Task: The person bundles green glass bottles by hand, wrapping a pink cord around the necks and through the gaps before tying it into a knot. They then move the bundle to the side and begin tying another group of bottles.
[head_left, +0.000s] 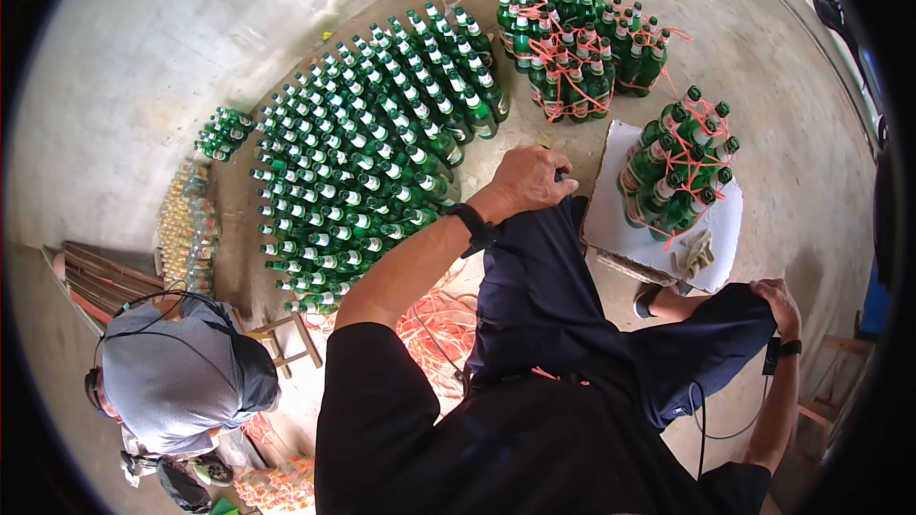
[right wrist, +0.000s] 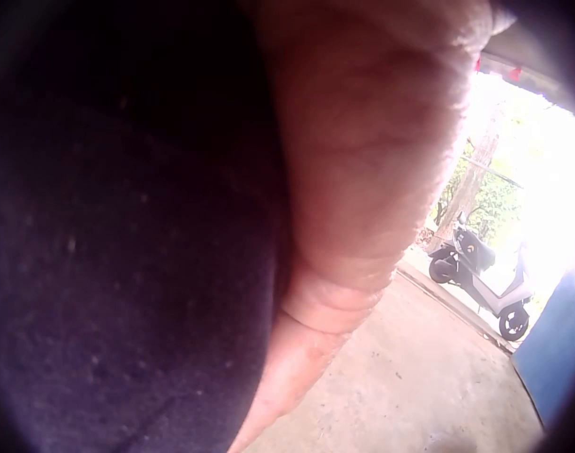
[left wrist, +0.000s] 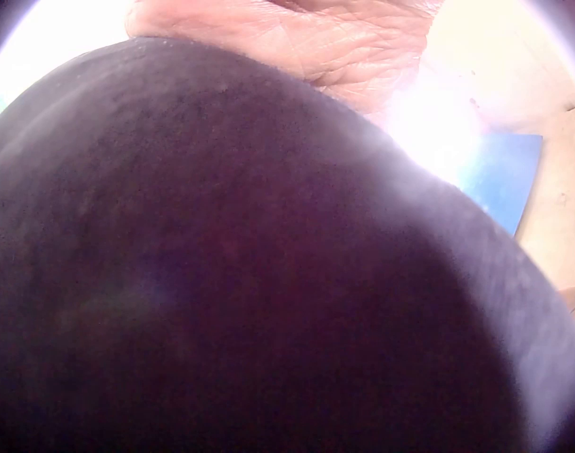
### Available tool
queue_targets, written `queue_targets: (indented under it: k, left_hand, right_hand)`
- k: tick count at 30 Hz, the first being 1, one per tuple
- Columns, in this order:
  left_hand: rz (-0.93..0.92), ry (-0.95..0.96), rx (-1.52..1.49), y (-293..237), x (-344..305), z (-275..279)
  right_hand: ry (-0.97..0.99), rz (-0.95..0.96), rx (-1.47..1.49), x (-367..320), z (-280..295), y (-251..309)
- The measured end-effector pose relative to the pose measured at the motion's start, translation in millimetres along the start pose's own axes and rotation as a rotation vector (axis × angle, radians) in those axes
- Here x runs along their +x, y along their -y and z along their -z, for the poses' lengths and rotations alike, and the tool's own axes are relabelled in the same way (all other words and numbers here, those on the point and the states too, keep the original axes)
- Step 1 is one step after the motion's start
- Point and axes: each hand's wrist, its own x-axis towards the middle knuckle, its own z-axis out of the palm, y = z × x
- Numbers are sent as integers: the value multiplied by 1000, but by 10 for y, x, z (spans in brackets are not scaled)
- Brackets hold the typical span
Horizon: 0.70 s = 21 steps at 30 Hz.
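In the head view my left hand rests on the raised left knee, its fingers loosely bent; the left wrist view shows part of the hand against dark cloth. My right hand lies on the right knee, and in the right wrist view its skin is against the trousers. Neither hand touches a bottle. Between the knees and the bottle rows, a bundle of green bottles bound with pink string stands upright on a white board. A crumpled cloth lies at the board's near edge.
Many loose green bottles stand at the left. Tied bottle bundles stand beyond the board. Pink string is heaped beside the left thigh. Another person bends forward at the lower left. A scooter is outside.
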Motion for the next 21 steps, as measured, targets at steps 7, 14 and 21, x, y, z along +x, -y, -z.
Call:
queue_targets:
  k: [7,14,21]
  left_hand:
    - [-7,0,16,5,1,0]
    - [-3,12,0,-27,-5,44]
    - [-14,16,-1,-4,-8,13]
  right_hand:
    - [-2,-44,113,73,154,392]
    - [67,-156,193,108,159,338]
    - [84,-247,284,116,235,461]
